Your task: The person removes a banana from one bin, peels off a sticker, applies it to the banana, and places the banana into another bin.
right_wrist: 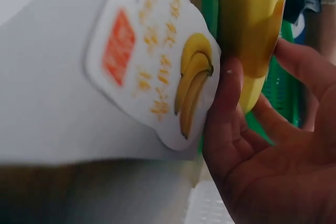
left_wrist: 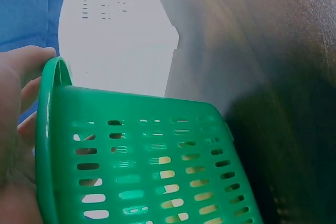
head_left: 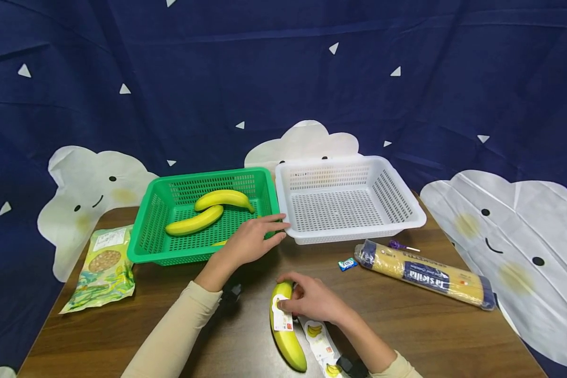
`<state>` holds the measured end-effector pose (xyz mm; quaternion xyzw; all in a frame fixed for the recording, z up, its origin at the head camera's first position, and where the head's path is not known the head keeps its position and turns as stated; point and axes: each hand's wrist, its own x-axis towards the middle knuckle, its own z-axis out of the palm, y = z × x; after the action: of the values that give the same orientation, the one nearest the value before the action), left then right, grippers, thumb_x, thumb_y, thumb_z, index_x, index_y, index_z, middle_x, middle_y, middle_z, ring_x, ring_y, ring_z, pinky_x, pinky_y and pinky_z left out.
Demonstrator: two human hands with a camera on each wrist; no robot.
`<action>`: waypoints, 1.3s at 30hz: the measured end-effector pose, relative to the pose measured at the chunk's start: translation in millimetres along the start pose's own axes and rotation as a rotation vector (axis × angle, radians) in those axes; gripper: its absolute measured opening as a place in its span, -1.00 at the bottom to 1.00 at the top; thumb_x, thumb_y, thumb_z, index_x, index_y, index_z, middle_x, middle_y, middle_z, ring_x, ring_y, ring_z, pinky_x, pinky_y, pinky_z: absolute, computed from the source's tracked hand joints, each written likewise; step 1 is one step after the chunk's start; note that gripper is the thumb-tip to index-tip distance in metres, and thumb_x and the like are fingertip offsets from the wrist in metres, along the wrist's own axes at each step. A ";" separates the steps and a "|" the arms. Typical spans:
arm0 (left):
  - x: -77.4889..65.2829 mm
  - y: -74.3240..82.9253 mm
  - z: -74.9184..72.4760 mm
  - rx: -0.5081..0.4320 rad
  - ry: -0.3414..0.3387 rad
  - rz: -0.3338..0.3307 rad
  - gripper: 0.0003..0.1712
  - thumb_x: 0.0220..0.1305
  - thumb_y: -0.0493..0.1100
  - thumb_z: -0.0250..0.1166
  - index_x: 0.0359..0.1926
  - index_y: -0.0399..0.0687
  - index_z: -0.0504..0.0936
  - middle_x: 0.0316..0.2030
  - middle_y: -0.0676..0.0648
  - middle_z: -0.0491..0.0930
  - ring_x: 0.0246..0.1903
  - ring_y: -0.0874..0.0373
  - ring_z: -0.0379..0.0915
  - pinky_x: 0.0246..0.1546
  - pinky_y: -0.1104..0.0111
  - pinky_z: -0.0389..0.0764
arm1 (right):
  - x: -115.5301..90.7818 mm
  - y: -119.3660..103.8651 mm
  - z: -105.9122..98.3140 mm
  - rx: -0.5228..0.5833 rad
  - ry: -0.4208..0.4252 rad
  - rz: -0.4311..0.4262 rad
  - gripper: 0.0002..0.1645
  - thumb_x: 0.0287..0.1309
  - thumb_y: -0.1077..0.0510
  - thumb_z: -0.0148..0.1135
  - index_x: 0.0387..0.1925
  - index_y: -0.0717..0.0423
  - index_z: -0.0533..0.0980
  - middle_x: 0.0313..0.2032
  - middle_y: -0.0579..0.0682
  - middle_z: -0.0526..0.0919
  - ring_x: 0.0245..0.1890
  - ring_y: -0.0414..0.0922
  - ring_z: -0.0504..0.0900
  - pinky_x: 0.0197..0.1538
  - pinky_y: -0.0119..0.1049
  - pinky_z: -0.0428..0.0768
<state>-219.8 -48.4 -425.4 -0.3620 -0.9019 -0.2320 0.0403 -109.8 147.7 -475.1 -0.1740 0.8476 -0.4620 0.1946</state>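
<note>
Your right grip [head_left: 314, 299] pinches the banana [head_left: 290, 350], probably smoothing its label [head_left: 282, 319]. Your left grip [head_left: 248, 239], spread, meets the green basket [head_left: 170, 257].

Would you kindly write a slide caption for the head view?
Right hand holding a labelled banana, left hand at the near right corner of the green basket.

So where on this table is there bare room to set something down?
The white basket has a bare floor. Bare wood also lies between the patterned bag and the left sleeve, and below the pasta pack, right of the right hand. Front centre is crowded with that hand, the banana and sticker strip.
</note>
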 end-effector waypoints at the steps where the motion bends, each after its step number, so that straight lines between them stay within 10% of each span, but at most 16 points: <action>1: 0.1 0.1 0.0 0.002 0.002 -0.002 -0.59 0.42 0.10 0.09 0.22 0.22 0.55 0.30 0.13 0.35 0.19 0.10 0.37 -0.16 0.27 0.51 | -0.4 -0.8 -1.0 0.000 0.002 0.002 -0.39 0.09 -0.10 0.36 0.16 -0.06 0.45 -0.61 -0.08 0.60 -0.66 -0.14 0.56 -0.58 -0.26 0.50; 11: -0.1 -0.1 1.2 0.007 0.018 -0.003 -0.59 0.41 0.09 0.10 0.21 0.21 0.56 0.30 0.12 0.36 0.15 0.11 0.41 -0.20 0.26 0.53 | -6.0 -9.4 -16.7 0.169 0.006 -0.029 -0.43 0.10 -0.01 0.38 0.16 -0.15 0.44 -0.52 0.01 0.62 -0.59 -0.09 0.58 -0.50 -0.23 0.55; 22: 2.8 6.4 3.9 0.084 0.110 -0.061 -0.63 0.31 0.18 0.19 0.06 0.27 0.67 0.18 0.16 0.49 -0.22 0.17 0.58 -0.53 0.44 0.46 | -14.4 -21.9 -47.3 0.100 0.060 -0.057 -0.44 0.11 -0.07 0.38 0.15 -0.30 0.41 -0.46 0.02 0.61 -0.57 -0.11 0.54 -0.52 -0.27 0.49; 39: 1.1 5.4 7.7 0.119 0.111 -0.046 -0.63 0.35 0.15 0.15 0.11 0.29 0.64 0.21 0.20 0.45 -0.05 0.17 0.55 -0.47 0.44 0.48 | -22.9 -33.9 -114.0 0.147 0.185 -0.056 -0.39 0.11 0.04 0.40 0.19 -0.06 0.40 -0.42 0.16 0.61 -0.46 0.06 0.57 -0.39 -0.17 0.58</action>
<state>-216.3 -40.8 -429.9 -0.3249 -0.9185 -0.1986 0.1065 -142.0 222.7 -385.7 -0.1394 0.8205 -0.5423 0.1149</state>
